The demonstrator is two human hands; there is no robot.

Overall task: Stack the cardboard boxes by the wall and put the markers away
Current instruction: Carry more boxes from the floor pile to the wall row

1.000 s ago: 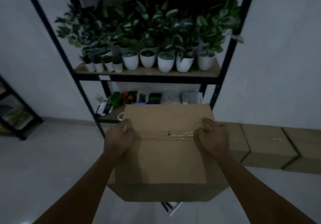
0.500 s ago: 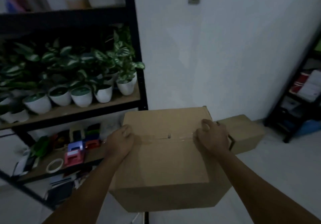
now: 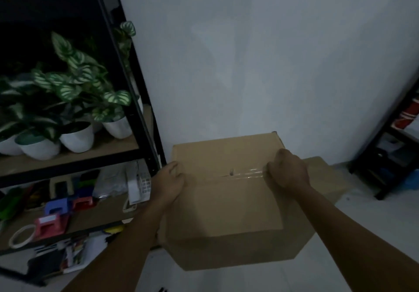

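Note:
I carry a taped brown cardboard box [image 3: 226,210] in front of me, off the floor. My left hand [image 3: 169,184] grips its left top edge, fingers curled over the side. My right hand [image 3: 286,171] grips the right top edge the same way. Behind and to the right of the carried box, another cardboard box [image 3: 326,178] sits on the floor against the white wall [image 3: 249,65]. No markers can be made out, apart from a dark tip at the bottom edge of the view.
A black metal shelf rack [image 3: 127,92] stands at left with potted plants in white pots [image 3: 77,136]; its lower shelf holds tape dispensers, a tape roll [image 3: 21,238] and clutter. A second dark rack [image 3: 385,155] stands at right. Pale floor tiles [image 3: 374,235] lie between them.
My view has swung right, from the plant rack to the bare wall. The carried box has moved with me and now hangs in front of the box on the floor. Both grips are unchanged.

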